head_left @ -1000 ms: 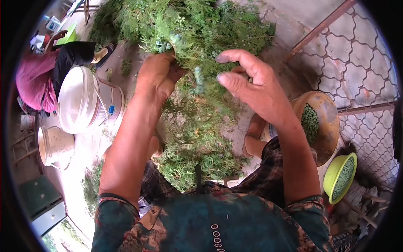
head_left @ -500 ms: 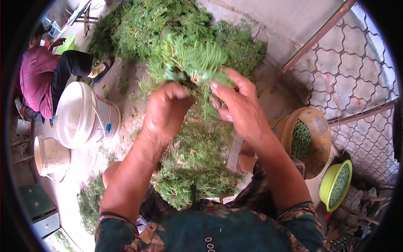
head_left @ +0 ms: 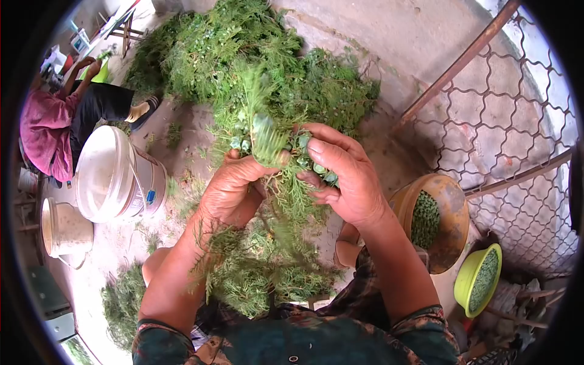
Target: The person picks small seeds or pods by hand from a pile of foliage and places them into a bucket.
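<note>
Both of my hands work at chest height over a leafy pile. My left hand [head_left: 234,185] is closed, its thumb and fingers pinched round a green conifer sprig [head_left: 267,143] that is smeared by motion. Facing it, my right hand [head_left: 350,173] curls round small green cones [head_left: 303,152] and some foliage. Feathery leaves hang below between the two hands. Fingertips are partly hidden by greenery. Beneath, cut conifer branches [head_left: 261,274] lie between my legs, some against my left forearm.
A large branch pile [head_left: 231,48] lies ahead. To the left stand a white bucket [head_left: 149,179], a smaller pail [head_left: 70,228] and a seated person [head_left: 48,131]. On the right are a bucket [head_left: 453,213] with green cones, a yellow-green basin [head_left: 465,277] and a wire fence [head_left: 486,115].
My hands have come down slightly, with the foliage now lower and green cones showing by the right hand. Leafy strands now hang over my left forearm. The seated person's hands have risen.
</note>
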Available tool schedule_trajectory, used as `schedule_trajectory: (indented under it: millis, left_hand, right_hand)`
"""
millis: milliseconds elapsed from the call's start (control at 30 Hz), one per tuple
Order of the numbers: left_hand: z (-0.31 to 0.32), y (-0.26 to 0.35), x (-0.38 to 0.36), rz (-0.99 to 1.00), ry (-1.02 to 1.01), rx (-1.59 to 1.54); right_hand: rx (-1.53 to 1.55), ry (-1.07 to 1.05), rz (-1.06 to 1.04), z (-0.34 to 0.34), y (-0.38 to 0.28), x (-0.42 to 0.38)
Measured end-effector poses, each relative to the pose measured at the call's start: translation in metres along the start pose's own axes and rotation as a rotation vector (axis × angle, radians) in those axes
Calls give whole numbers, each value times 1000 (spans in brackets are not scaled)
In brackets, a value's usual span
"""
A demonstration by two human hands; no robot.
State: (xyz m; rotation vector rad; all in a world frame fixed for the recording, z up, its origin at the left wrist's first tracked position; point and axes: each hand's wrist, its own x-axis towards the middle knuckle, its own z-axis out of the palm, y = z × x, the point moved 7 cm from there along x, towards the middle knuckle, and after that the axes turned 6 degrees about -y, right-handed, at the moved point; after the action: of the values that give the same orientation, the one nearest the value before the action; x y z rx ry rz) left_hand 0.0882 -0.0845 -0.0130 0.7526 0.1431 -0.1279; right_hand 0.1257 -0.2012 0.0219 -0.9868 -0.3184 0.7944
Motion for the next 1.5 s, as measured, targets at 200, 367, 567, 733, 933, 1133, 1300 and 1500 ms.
schedule_trajectory:
  millis: [200, 367, 567, 733, 933, 1133, 1300, 1500]
  left_hand:
    - [-1, 8, -10, -9, 92, 226]
    - [-16, 5, -12, -66, 245, 263]
    - [-5, 10, -18, -192, 159, 318]
    - [-16, 12, -24, -157, 272, 186]
    - [-17, 8, -19, -146, 165, 78]
    - [-18, 7, -10, -140, 166, -73]
    - [-31, -4, -6, -176, 222, -195]
    - [-36, -12, -6, -209, 312, -177]
  right_hand:
    - [-384, 20, -92, -1, -8, 0]
    - [-1182, 68, -704, 16, -20, -9]
    - [-1138, 271, -716, 10, -29, -18]
    - [-455, 481, -423, -51, -52, -18]
    - [355, -10, -11, -23, 2, -3]
    - [403, -62, 9, -16, 6, -3]
    - [396, -57, 7, -13, 9, -2]
    - [415, -34, -27, -26, 2, -4]
